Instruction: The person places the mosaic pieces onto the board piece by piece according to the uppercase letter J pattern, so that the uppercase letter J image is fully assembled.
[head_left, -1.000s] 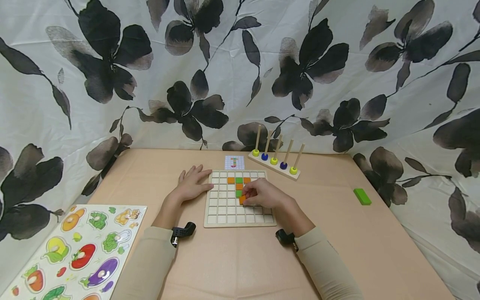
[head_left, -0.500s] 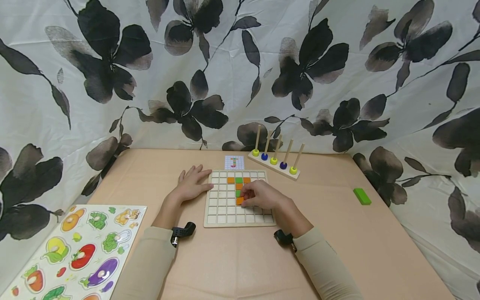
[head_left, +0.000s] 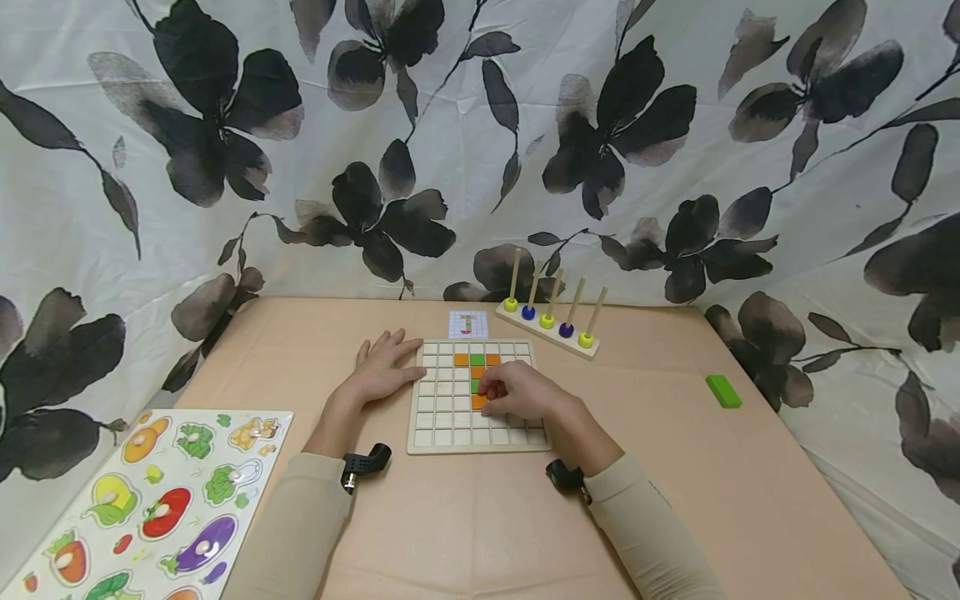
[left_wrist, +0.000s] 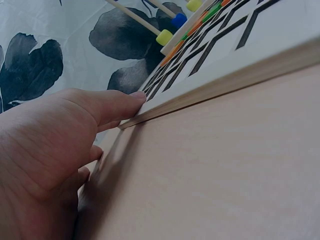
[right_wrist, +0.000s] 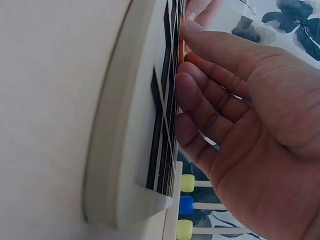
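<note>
A white grid board [head_left: 442, 437] with square cells lies on the table. Orange and green square tiles form a row of three near its far side and a column running down from the middle one. At the column's near end, my right hand [head_left: 525, 392] has thumb and index finger at an orange tile [head_left: 477, 402], which lies flat in its cell. The right wrist view shows this orange tile [right_wrist: 181, 42] edge-on between thumb and index fingertip. My left hand [head_left: 381, 367] rests spread at the board's left edge, its thumb [left_wrist: 132, 98] on the rim.
A pattern card [head_left: 468, 325] lies behind the board. Right of it stands a peg rack [head_left: 547, 329] with yellow and blue beads. A green block [head_left: 723, 392] lies far right, and a vegetable puzzle board [head_left: 180, 442] at front left. A floral cloth hangs behind the table.
The orange tile at my right fingertips was tilted a second ago and now sits flat in its cell. My right hand has shifted slightly left; my left hand has stayed still.
</note>
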